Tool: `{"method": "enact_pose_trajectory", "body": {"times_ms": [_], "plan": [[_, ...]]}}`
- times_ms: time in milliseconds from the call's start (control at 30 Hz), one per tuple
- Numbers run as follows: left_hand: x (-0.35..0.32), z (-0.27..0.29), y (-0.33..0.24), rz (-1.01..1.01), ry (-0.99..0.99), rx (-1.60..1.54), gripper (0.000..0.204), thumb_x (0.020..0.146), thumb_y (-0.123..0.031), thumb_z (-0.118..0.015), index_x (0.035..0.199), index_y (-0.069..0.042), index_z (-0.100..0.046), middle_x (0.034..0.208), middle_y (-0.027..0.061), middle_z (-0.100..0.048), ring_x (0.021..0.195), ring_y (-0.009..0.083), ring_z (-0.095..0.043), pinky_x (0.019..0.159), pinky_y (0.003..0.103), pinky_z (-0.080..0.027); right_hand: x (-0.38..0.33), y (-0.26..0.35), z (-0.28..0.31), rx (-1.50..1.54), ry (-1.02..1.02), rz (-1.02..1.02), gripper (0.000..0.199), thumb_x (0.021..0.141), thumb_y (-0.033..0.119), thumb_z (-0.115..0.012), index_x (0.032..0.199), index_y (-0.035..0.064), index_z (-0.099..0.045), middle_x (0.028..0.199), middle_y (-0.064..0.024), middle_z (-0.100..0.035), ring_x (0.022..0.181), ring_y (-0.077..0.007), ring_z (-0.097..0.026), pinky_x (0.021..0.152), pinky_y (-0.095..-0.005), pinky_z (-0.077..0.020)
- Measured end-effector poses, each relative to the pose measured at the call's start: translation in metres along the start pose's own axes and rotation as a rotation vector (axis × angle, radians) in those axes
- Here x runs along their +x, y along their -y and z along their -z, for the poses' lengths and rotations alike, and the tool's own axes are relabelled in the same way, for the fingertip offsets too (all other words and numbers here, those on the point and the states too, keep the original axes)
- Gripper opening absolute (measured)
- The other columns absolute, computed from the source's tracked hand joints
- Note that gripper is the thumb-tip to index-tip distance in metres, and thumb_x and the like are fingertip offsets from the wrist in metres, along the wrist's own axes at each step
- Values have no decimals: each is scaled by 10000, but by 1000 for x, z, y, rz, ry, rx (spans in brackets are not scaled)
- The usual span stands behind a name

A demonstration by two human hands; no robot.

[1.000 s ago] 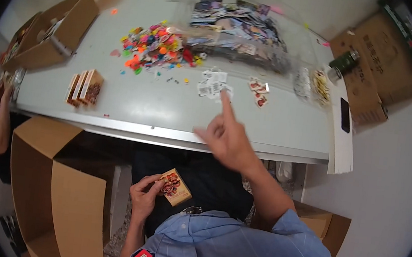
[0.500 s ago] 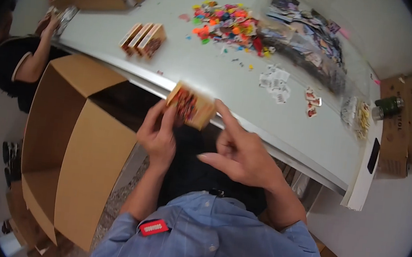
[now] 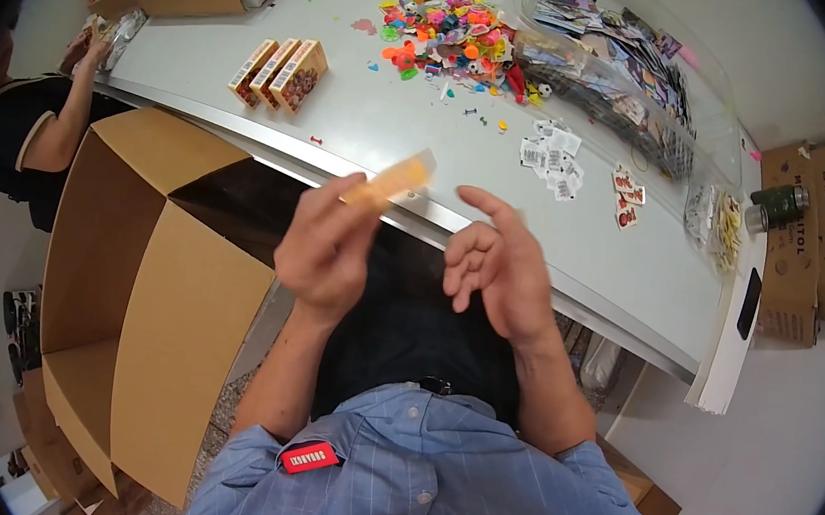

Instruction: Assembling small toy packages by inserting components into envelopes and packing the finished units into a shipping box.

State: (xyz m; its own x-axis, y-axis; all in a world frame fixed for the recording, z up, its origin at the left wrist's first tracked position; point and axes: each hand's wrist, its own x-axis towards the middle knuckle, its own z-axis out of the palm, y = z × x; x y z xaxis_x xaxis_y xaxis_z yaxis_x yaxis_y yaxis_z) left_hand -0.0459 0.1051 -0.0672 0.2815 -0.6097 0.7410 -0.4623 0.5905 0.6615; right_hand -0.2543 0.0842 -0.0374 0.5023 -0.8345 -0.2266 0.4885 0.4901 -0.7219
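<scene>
Over the near table edge, my left hand [image 3: 328, 249] grips a small yellow-orange box [image 3: 392, 181], which is tilted and blurred by motion. To its right, my right hand [image 3: 500, 267] is apart from the box, its index finger and thumb spread and the other fingers loosely curled around nothing. Three matching small boxes [image 3: 278, 74] stand side by side on the table, farther away and to the left. Beyond my hands lies a heap of colourful small plastic toys [image 3: 451, 38]. White printed slips [image 3: 551, 160] and small stickers [image 3: 628, 196] lie on the right.
A large open carton [image 3: 188, 335] stands left, against the table [image 3: 366, 122]. Clear bags of cards [image 3: 613, 72] and a bag of yellowish pieces [image 3: 722, 235] lie right, near a dark green flask [image 3: 778, 207]. Another person [image 3: 33, 132] works at the far left.
My left hand has turned the box from its printed front to a narrow side. My right hand has drawn back from the box and its palm has turned up.
</scene>
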Motion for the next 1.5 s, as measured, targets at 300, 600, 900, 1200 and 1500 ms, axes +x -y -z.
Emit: {"method": "enact_pose_trajectory", "body": {"times_ms": [300, 600, 900, 1200, 1500], "plan": [[-13, 30, -23, -143, 377, 112, 581, 654, -92, -917, 1183, -36, -685, 1254, 158, -646, 1156, 354, -633, 957, 403, -543, 13, -12, -7, -491, -74, 234, 742, 948, 20, -636, 1565, 15, -223, 977, -64, -645, 820, -115, -649, 647, -244, -558], [112, 166, -57, 639, -507, 138, 804, 938, -78, -706, 1536, 109, -201, 983, 128, -698, 707, 106, -636, 621, 250, -539, 6, -31, 6, -499, -102, 275, 756, 932, -28, -631, 1564, 0, -217, 1001, -79, -654, 874, -118, -662, 718, -229, -530], [21, 52, -44, 566, 102, 78, 636, 843, -108, -812, 1419, -36, -553, 1114, 129, -698, 904, 148, -665, 717, 286, -572, -7, -42, 5, -431, -8, 366, 805, 924, -63, -611, 1580, 1, -149, 1109, -141, -633, 962, -176, -681, 849, -302, -568], [-13, 27, -34, 679, 308, -252, 586, 819, -38, -816, 1365, -21, -606, 1109, 116, -732, 913, 135, -701, 714, 255, -564, -15, -54, 16, -404, 36, 335, 852, 924, -70, -623, 1594, 25, -106, 1200, -157, -634, 1065, -204, -656, 904, -332, -529], [-44, 30, -22, 667, 399, -316, 584, 786, 29, -825, 1329, -22, -615, 1091, 104, -727, 938, 150, -703, 694, 238, -563, -22, -60, 34, -670, 82, 426, 825, 873, -9, -736, 1567, 39, -291, 1172, -130, -652, 994, -178, -658, 893, -322, -522]]}}
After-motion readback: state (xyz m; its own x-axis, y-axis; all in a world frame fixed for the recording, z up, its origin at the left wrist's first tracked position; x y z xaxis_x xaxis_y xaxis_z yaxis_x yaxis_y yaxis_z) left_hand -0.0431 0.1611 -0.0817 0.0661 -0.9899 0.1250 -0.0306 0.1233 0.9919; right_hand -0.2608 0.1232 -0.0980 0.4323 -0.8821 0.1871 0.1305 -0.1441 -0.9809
